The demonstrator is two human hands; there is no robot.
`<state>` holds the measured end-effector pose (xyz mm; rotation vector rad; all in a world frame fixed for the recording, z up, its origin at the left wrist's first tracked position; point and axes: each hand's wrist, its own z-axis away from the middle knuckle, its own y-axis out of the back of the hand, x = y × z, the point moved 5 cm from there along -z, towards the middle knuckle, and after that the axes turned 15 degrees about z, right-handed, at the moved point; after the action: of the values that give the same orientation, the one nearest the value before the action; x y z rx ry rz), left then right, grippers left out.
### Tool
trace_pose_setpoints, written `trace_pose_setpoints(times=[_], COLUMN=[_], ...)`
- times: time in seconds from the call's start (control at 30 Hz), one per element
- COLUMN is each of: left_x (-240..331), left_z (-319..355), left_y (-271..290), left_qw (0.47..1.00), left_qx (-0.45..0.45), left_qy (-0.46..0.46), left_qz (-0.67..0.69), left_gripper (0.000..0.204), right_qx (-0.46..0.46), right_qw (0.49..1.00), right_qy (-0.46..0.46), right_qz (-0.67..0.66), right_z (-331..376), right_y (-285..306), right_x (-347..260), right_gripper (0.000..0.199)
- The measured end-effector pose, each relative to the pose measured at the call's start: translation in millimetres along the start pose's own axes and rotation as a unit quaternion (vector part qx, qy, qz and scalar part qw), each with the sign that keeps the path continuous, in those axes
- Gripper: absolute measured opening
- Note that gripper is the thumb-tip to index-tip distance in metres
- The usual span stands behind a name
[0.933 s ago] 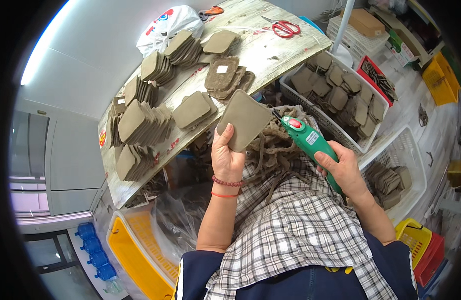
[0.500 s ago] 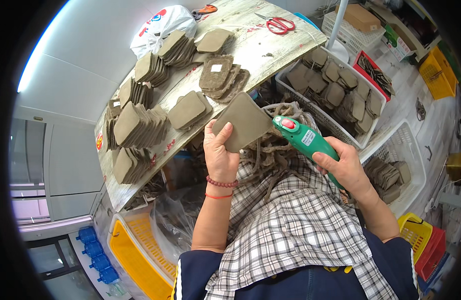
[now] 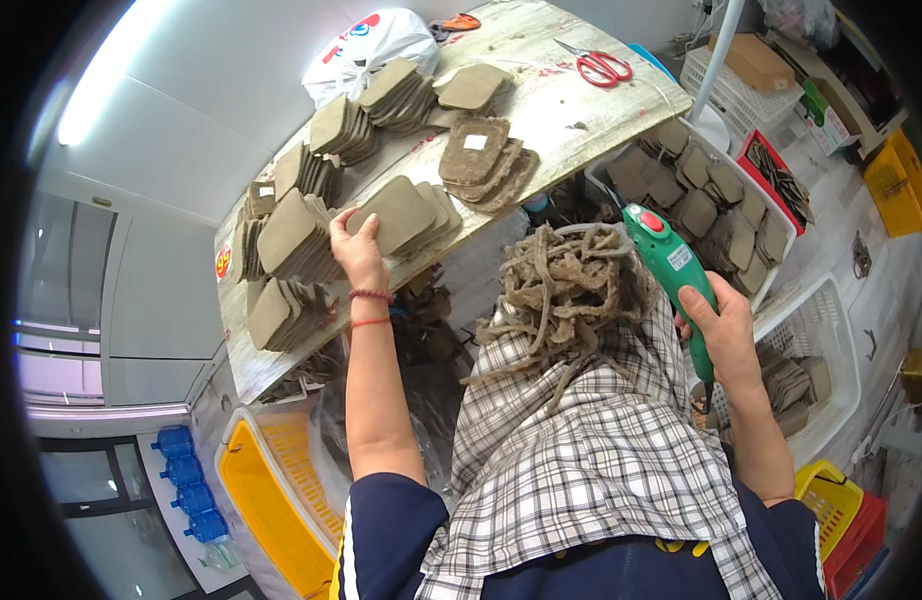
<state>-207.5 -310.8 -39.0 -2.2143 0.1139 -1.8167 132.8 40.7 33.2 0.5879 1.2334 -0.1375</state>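
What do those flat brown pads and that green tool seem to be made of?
The pads look like matte pressed fibre or felt: dull, rough-faced and slightly floppy, though I can't be sure. The tool looks like glossy hard plastic, smooth and moulded, with a red button.

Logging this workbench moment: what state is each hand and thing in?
left hand: laying brown pad on a stack
right hand: gripping green power tool
trimmed strips: heaped on lap
red scissors: closed, lying on the table
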Motion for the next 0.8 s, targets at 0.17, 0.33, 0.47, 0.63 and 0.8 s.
trace_pose_setpoints(times=[0.17,0.33,0.47,0.63,0.8], left_x=[22.4,22.5,-23.8,-49.9,-35.8], left_z=[16.4,40.0,38.5,28.1,1.8], left_y=[-64.3,-125.0,-170.7,-190.5,-181.4], left_qw=[0.822,0.710,0.817,0.801,0.874], left_qx=[-0.091,-0.145,-0.241,-0.273,-0.211], left_qy=[-0.296,-0.364,-0.254,-0.182,-0.150], left_qz=[-0.477,-0.585,-0.458,-0.500,-0.411], left_gripper=[0.040,0.033,0.041,0.051,0.026], right_qx=[0.013,0.018,0.014,0.007,-0.014], right_qw=[1.000,1.000,1.000,0.999,1.000], right_qy=[-0.023,-0.024,-0.024,-0.020,-0.015], right_qz=[0.015,0.006,0.004,-0.025,-0.011], right_z=[0.8,-1.9,-3.2,-3.3,-11.6], right_y=[7.1,9.5,6.3,3.4,-6.3], right_x=[14.1,19.7,19.9,19.5,6.1], right_gripper=[0.031,0.033,0.035,0.031,0.030])
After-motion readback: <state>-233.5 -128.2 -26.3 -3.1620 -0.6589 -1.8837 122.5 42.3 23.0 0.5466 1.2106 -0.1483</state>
